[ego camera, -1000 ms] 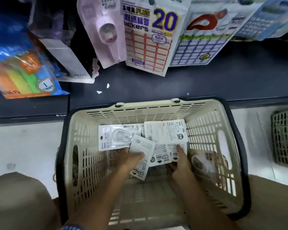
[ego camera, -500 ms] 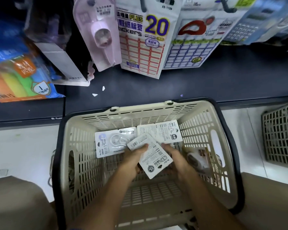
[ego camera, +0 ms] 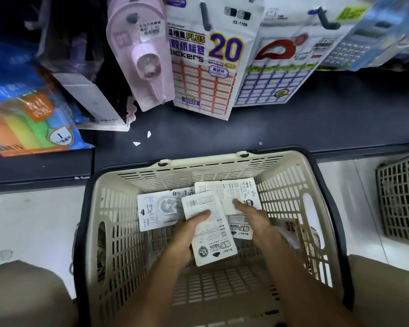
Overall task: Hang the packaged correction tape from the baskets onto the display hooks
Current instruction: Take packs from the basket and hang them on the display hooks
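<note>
On a pale shop floor [ego camera: 33, 220] below a dark shelf, a cream basket [ego camera: 118, 232] sits between the person's knees. Inside it the left hand [ego camera: 189, 230] holds 1 correction tape pack [ego camera: 210, 234] back side up, thumb lying across its printed card, fingers hidden beneath. The right hand [ego camera: 253, 215] reaches with straight fingers onto another pack [ego camera: 239, 192] at the far wall; whether it grips is unclear. A third pack [ego camera: 156, 208] lies face up to the left. Above hang a pink tape dispenser pack [ego camera: 142, 55] and sticker packs [ego camera: 206, 67]
</note>
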Demonstrator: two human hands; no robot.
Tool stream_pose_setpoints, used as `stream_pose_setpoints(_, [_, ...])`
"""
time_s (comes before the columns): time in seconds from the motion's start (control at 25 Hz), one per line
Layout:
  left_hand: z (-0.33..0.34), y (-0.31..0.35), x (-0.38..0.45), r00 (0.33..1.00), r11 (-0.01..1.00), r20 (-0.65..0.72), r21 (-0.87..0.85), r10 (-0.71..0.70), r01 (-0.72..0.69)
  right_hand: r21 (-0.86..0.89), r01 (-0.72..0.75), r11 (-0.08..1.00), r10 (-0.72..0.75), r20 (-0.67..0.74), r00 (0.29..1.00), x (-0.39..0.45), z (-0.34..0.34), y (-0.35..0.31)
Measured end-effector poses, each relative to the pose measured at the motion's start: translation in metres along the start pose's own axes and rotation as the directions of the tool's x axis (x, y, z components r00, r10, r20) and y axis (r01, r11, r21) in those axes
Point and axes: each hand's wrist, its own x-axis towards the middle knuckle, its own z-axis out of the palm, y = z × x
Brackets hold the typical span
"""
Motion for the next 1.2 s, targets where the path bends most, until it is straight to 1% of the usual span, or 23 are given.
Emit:
stream_pose_setpoints(0.12, [-0.006,0.003,-0.008,0.991,0.999,0.130,-0.019,0.037,-0.035,-0.054,-0.026,0.998,0.031,0.081,0.996,-0.017,-0.011,0.011])
stream_pose_setpoints(0.2, [-0.012,0.006,-0.020,0.977,0.998,0.206,-0.027,0.055,-0.050,-0.049,0.014,0.999,-0.006,0.168,0.986,-0.034,-0.020,0.015])
stream_pose_setpoints(0.28, [-0.019,0.008,-0.035,0.962,0.996,0.262,-0.052,0.078,-0.067,-0.019,0.086,0.996,-0.078,0.265,0.961,-0.055,-0.028,0.011])
stream_pose_setpoints(0.36, [-0.026,0.014,-0.052,0.946,0.989,0.292,-0.072,0.144,-0.128,-0.042,0.152,0.988,-0.131,0.317,0.939,-0.079,-0.032,-0.001])
stream_pose_setpoints(0.44, [-0.028,0.024,-0.071,0.915,0.973,0.334,-0.026,0.225,-0.230,-0.137,0.224,0.965,-0.166,0.345,0.924,-0.102,-0.033,-0.019])
stream_pose_setpoints(0.48, [-0.026,0.031,-0.085,0.899,0.956,0.343,0.009,0.274,-0.294,-0.200,0.288,0.937,-0.202,0.362,0.910,-0.116,-0.033,-0.030])
stream_pose_setpoints(0.56, [-0.022,0.050,-0.113,0.868,0.914,0.314,0.003,0.384,-0.405,-0.305,0.445,0.842,-0.297,0.427,0.854,-0.149,-0.034,-0.058])
stream_pose_setpoints(0.64, [-0.017,0.076,-0.144,0.833,0.871,0.259,-0.077,0.488,-0.486,-0.407,0.591,0.696,-0.408,0.453,0.792,-0.188,-0.036,-0.094])
stream_pose_setpoints(0.72, [-0.012,0.106,-0.177,0.791,0.816,0.198,-0.152,0.578,-0.558,-0.527,0.681,0.509,-0.544,0.416,0.729,-0.226,-0.045,-0.135])
stream_pose_setpoints(0.76, [-0.010,0.119,-0.192,0.773,0.787,0.161,-0.198,0.614,-0.584,-0.599,0.701,0.387,-0.615,0.399,0.680,-0.245,-0.053,-0.156])
stream_pose_setpoints(0.8, [-0.010,0.132,-0.209,0.751,0.755,0.130,-0.250,0.647,-0.607,-0.641,0.721,0.263,-0.686,0.401,0.607,-0.267,-0.060,-0.175])
stream_pose_setpoints(0.84, [-0.009,0.143,-0.224,0.730,0.723,0.107,-0.295,0.675,-0.625,-0.639,0.753,0.155,-0.758,0.412,0.506,-0.287,-0.067,-0.189])
stream_pose_setpoints(0.88, [-0.007,0.152,-0.239,0.712,0.697,0.092,-0.322,0.696,-0.640,-0.611,0.790,0.043,-0.824,0.425,0.374,-0.306,-0.071,-0.200])
stream_pose_setpoints(0.92, [-0.005,0.159,-0.254,0.700,0.682,0.085,-0.334,0.709,-0.651,-0.580,0.810,-0.080,-0.877,0.427,0.219,-0.321,-0.074,-0.207])
stream_pose_setpoints(0.96, [-0.002,0.165,-0.267,0.692,0.673,0.082,-0.338,0.717,-0.658,-0.560,0.805,-0.193,-0.912,0.406,0.063,-0.332,-0.075,-0.209])
stream_pose_setpoints(1.0, [-0.001,0.171,-0.280,0.685,0.664,0.074,-0.342,0.725,-0.665,-0.552,0.787,-0.276,-0.931,0.357,-0.076,-0.340,-0.075,-0.210])
stream_pose_setpoints(1.04, [-0.001,0.176,-0.291,0.678,0.653,0.058,-0.342,0.732,-0.676,-0.543,0.782,-0.306,-0.944,0.282,-0.174,-0.345,-0.074,-0.210])
stream_pose_setpoints(1.12, [-0.002,0.186,-0.310,0.650,0.621,0.015,-0.308,0.760,-0.720,-0.491,0.806,-0.330,-0.943,0.127,-0.309,-0.353,-0.073,-0.212])
stream_pose_setpoints(1.16, [0.000,0.190,-0.320,0.630,0.607,0.007,-0.277,0.777,-0.745,-0.460,0.799,-0.388,-0.916,0.098,-0.388,-0.359,-0.069,-0.210])
stream_pose_setpoints(1.2, [0.004,0.194,-0.330,0.612,0.597,0.016,-0.245,0.791,-0.764,-0.428,0.776,-0.462,-0.880,0.116,-0.460,-0.365,-0.061,-0.208])
